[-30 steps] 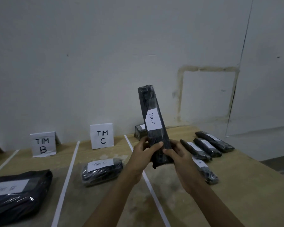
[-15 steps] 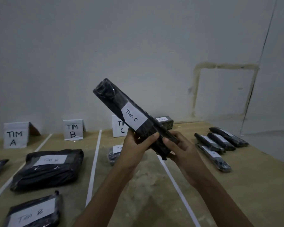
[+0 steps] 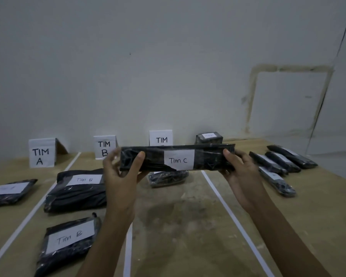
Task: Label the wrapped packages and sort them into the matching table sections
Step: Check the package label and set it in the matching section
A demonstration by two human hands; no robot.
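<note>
Package (image 3: 210, 158), labelled Tim C, held level in air just in front of C sign (image 3: 161, 137), above table (image 3: 188, 220).
Left hand (image 3: 120, 176) grips one end, right hand (image 3: 240, 172) other end; hands wide apart.
Done: C pack (image 3: 168, 177) lies below sign; B packs (image 3: 76, 188) left of sign; one pack (image 3: 10, 190) far left, label unreadable.
Left: set held package down by C pack. Long packs (image 3: 278, 162) and small pack (image 3: 208, 136) right of sign carry labels, likely unsorted.

The tan table (image 3: 188, 226) is carrying white tape lines (image 3: 228, 208). The TIM A sign (image 3: 41, 153), TIM B sign (image 3: 104, 145) and a third TIM sign (image 3: 161, 137) are standing at its back. A leftmost package (image 3: 10, 190), two Tim B packages (image 3: 76, 190), a small package (image 3: 168, 177), a boxy package (image 3: 208, 137) and four slim packages (image 3: 282, 161) are lying on it.
</note>
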